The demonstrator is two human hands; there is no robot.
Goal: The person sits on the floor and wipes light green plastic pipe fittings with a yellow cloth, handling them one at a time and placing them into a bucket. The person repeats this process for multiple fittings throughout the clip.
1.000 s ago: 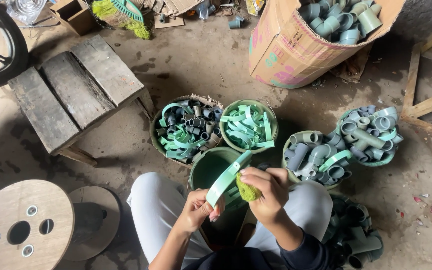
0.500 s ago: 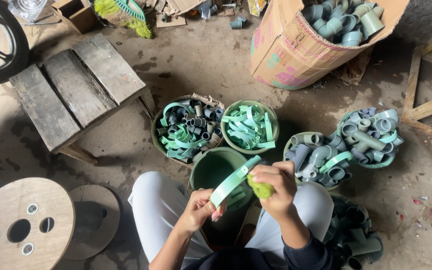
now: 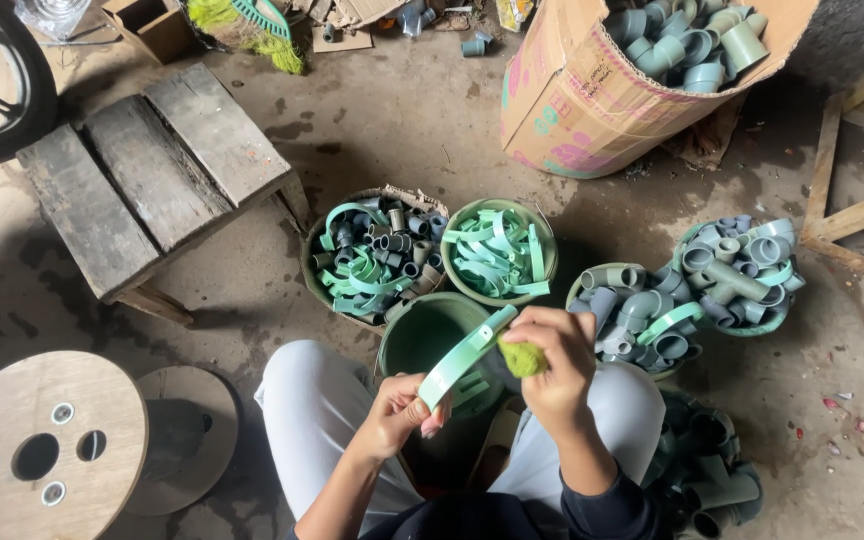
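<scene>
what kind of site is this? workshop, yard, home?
Likely an informal workshop or sorting yard: bare, stained concrete floor, a torn cardboard box and round tubs full of grey-green pipe fittings, a rough wooden stool and a cable spool.

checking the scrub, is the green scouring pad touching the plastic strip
Touching: the head view shows the right hand pressing the scouring pad against the green strip, held by the left hand.

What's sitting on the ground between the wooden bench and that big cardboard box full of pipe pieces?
In the head view, only bare, stained concrete floor lies between the wooden bench and the cardboard box; the bowls of green strips sit nearer the person.
</scene>
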